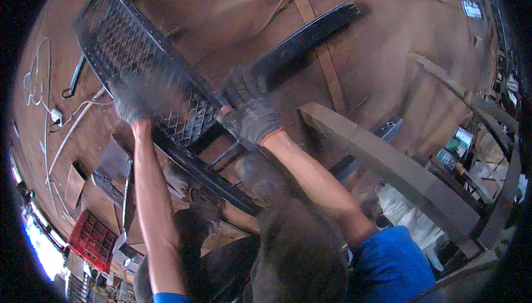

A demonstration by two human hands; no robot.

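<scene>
We place the black mesh frame beneath both hands; likely heavy, stiff, best held by its rails. Left hand: blurred, finger closure unclear. Right hand: fingers loosely extended by a rail, grip unclear.

The black mesh-panelled frame looks like glossy painted metal, its diamond mesh duller and rough. The grey gloves are matt knitted cloth, the blue sleeve cloth, the red crate plastic.
</scene>
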